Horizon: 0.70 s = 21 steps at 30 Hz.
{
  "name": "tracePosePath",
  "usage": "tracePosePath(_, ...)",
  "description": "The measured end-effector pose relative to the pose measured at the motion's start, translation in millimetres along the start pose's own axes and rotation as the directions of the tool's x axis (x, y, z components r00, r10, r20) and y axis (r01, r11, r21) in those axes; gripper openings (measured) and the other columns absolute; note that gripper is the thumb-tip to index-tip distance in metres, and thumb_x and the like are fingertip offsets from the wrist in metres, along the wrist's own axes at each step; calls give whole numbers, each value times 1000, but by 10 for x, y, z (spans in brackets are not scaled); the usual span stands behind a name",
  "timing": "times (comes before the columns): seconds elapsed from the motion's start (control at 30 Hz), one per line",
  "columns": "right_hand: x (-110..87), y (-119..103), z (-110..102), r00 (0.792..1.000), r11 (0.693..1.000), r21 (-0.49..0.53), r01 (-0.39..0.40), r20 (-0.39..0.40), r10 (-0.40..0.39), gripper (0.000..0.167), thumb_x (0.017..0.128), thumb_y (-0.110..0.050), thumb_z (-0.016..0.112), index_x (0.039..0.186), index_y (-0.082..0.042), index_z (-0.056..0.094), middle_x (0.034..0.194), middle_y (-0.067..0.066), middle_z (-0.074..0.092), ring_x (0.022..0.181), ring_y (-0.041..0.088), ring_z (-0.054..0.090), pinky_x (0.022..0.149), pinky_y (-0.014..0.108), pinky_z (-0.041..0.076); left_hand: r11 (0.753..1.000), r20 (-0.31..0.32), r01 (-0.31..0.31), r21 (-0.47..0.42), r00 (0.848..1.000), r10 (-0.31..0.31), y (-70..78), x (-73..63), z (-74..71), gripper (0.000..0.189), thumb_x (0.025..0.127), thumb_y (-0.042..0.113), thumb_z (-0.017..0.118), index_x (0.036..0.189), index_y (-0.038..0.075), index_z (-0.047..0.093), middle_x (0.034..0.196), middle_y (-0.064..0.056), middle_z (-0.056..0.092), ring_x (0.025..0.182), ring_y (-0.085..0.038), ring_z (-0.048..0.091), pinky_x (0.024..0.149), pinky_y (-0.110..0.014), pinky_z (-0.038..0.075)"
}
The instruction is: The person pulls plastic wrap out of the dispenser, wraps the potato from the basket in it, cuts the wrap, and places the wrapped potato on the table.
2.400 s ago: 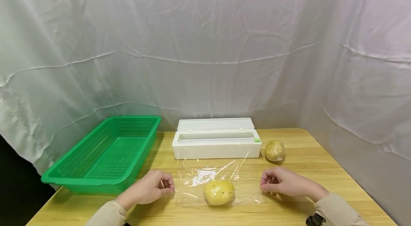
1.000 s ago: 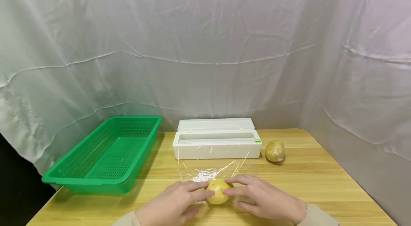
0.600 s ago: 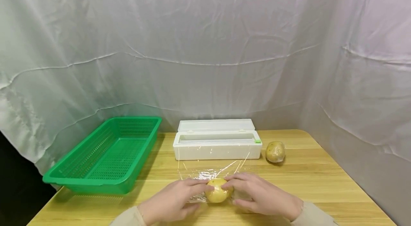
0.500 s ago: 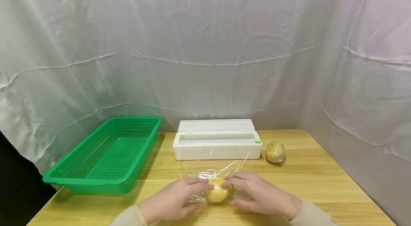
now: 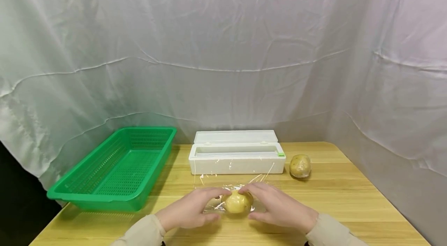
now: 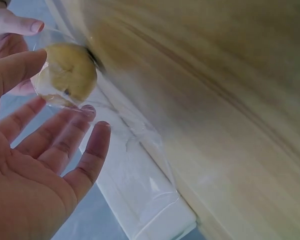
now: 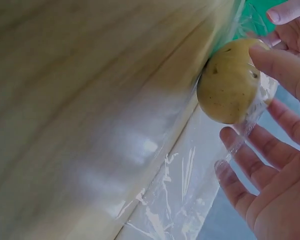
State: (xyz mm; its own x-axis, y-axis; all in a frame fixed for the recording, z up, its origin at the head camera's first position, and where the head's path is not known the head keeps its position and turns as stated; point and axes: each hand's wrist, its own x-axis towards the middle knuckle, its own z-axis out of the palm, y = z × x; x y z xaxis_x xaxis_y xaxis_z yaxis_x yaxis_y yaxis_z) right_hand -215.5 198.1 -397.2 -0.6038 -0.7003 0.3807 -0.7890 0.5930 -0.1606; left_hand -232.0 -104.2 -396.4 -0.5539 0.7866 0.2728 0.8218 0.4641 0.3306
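Note:
A yellow potato (image 5: 237, 202) sits on clear cling film (image 5: 218, 205) at the table's front middle, with film drawn partly over it. At its left side is my left hand (image 5: 195, 207), fingertips at the potato's top and the thumb nearer me. My right hand (image 5: 279, 207) mirrors this on the right. In the left wrist view the left fingers (image 6: 60, 145) are spread and lightly bent against the film beside the potato (image 6: 70, 75). The right wrist view shows the right thumb at the potato (image 7: 230, 85), the other fingers (image 7: 255, 155) loosely extended along the film.
Behind the potato stands a white cling film box (image 5: 237, 165), lid raised, film running from it toward me. A second potato (image 5: 300, 166), wrapped in film, lies to its right. A green basket (image 5: 129, 197) stands at the left; a grey curtain (image 5: 223, 63) encloses the back.
Both hands released the film's side edges and came in to the potato. The potato has since rolled slightly away from me toward the box, film gathering over it, the hands following.

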Motion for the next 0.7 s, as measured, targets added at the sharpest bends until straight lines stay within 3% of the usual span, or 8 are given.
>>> tracePosePath(0.2, 98, 20, 29, 997, 997, 32, -75, 27, 74, 52, 92, -25, 85, 138, -14, 64, 135, -5, 71, 124, 18, 68, 107, 45, 58, 994, 14, 37, -100, 999, -36, -60, 80, 2, 59, 97, 14, 79, 152, 13, 57, 148, 0, 67, 128, -18, 69, 110, -38, 56)
tracePosePath(0.4, 194, 96, 27, 989, 980, 144, -134, 74, 125, 40, 97, -25, 80, 133, -15, 66, 129, -7, 73, 118, 12, 68, 105, 41, 58, 983, 45, 83, -166, 996, -77, -93, 147, -14, 58, 98, 18, 79, 152, 18, 57, 146, 6, 68, 126, -13, 67, 108, -39, 57)
tracePosePath(0.63, 253, 177, -5, 982, 953, 255, -165, 133, 134, 35, 103, -29, 73, 134, -15, 65, 130, -5, 73, 118, 14, 68, 106, 43, 58, 956, 88, 172, -236, 984, -155, -150, 205, -42, 57, 97, 20, 80, 151, 20, 59, 143, 4, 69, 121, -19, 68, 85, -26, 59)
tracePosePath(0.7, 264, 200, -1, 980, 947, 271, -171, 143, 136, 35, 105, -30, 71, 136, -14, 65, 130, -4, 73, 118, 14, 69, 106, 43, 58, 950, 97, 186, -249, 981, -167, -171, 222, -40, 58, 97, 20, 80, 151, 20, 59, 143, 2, 69, 120, -20, 68, 84, -25, 58)
